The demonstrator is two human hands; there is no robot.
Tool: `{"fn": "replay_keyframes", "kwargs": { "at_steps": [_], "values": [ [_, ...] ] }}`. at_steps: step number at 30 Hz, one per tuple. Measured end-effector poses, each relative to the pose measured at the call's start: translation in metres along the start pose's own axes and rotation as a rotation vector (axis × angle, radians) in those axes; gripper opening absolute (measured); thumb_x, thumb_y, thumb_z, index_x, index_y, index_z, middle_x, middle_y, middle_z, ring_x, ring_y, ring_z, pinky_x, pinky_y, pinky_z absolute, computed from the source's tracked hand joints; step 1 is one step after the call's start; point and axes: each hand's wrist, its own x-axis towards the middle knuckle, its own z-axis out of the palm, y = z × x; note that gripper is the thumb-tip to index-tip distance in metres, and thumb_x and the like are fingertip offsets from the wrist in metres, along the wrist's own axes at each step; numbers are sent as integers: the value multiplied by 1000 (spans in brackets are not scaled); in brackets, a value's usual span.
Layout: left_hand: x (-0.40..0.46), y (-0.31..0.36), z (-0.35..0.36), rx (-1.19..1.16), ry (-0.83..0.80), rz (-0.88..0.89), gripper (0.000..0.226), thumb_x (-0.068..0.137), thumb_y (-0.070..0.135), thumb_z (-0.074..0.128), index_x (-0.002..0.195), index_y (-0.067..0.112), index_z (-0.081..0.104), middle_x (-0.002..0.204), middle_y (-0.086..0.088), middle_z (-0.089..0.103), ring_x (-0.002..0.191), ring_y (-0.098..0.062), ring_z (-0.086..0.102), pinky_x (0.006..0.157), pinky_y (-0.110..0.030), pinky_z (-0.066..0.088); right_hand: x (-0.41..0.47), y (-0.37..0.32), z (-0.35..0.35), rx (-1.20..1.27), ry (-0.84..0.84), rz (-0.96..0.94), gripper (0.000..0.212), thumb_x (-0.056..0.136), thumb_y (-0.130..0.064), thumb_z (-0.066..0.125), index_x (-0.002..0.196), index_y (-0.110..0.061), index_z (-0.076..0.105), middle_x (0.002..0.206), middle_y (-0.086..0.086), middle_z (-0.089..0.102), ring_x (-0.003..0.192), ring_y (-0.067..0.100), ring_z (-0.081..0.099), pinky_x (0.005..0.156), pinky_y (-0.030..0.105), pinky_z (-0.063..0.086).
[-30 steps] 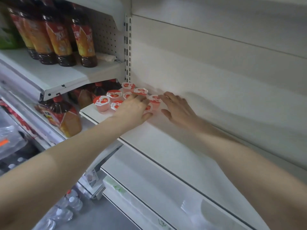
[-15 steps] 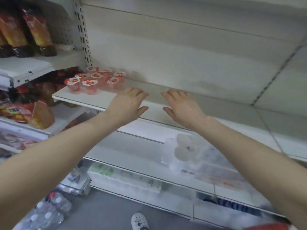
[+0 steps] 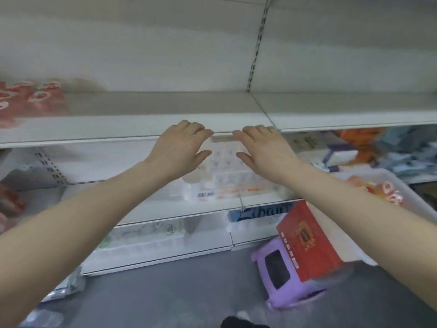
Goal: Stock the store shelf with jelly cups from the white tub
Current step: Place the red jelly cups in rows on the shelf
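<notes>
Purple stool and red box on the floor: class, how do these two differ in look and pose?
The stool is pale purple plastic with a dark cut-out in its side; the box is red with a gold emblem and white characters. The stool lies tipped on the floor, while the box leans against it, tilted. Both sit below the shelves, beside the white tub.

I see white back panels (image 3: 142, 43) filling the upper view, split near one o'clock by a slotted upright (image 3: 256, 43). Grey floor (image 3: 165, 299) runs along six o'clock. At five o'clock a lilac plastic stool (image 3: 283, 278) stands on it — a red box (image 3: 309, 242) sits on top, tilted. Lower shelves (image 3: 146, 209) at seven o'clock carry pale, blurred packs. Light is soft and even — no window in view.
</notes>
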Motion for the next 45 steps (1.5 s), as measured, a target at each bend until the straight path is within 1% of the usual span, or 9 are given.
{"fn": "replay_keyframes", "kwargs": {
  "at_steps": [8,13,15,23,27,31,36,41,45],
  "values": [
    [62,121,32,-139,1,213,44,87,38,60,123,12,59,114,-10,63,100,-34,56,79,-40,48,-134,72,-8,-32,-68,253,50,88,-37,44,125,-7,58,112,14,62,98,36,59,80,44,46],
    [101,206,66,-217,-5,315,42,88,38,54,120,11,60,109,-11,64,95,-34,57,76,-42,50,-224,118,0,-53,-128,366,49,85,-30,63,129,-8,54,119,11,60,104,35,57,84,44,45],
    [117,242,82,-252,-8,341,42,86,35,60,121,11,60,109,-10,63,96,-33,57,76,-41,49,-259,139,6,-26,-166,412,50,84,-28,66,128,-7,54,118,13,60,104,36,57,84,46,48],
    [170,373,158,-386,-106,363,46,84,34,68,124,14,59,113,-7,63,99,-31,58,82,-39,49,-382,235,48,37,-302,594,58,75,-18,77,129,-8,58,116,14,63,101,37,61,82,46,51],
    [178,415,207,-430,-207,298,45,85,34,68,125,16,59,113,-7,62,98,-30,57,79,-41,52,-417,277,77,115,-381,656,54,79,-17,72,130,-10,57,118,13,63,103,36,61,86,47,50],
    [178,433,251,-425,-333,213,46,82,32,70,123,15,60,111,-8,63,96,-31,58,77,-40,50,-430,298,113,234,-425,594,48,82,-20,71,128,-12,59,122,10,62,107,34,60,89,49,50],
    [171,428,293,-422,-473,94,53,71,17,81,120,12,63,107,-13,64,89,-37,59,76,-40,50,-414,289,156,381,-438,397,48,77,-28,76,120,-11,64,114,9,65,100,33,61,84,44,52],
    [169,428,308,-436,-494,57,48,68,12,81,114,8,66,103,-14,65,88,-36,59,82,-41,48,-399,274,182,459,-440,288,40,79,-45,70,110,-19,66,111,3,61,101,26,56,82,39,50],
    [171,427,315,-388,-501,78,43,66,13,81,107,8,69,97,-13,67,85,-36,59,79,-41,50,-392,268,194,403,-494,254,39,74,-41,73,103,-15,69,106,6,61,98,28,53,79,40,49]
  ]
}}
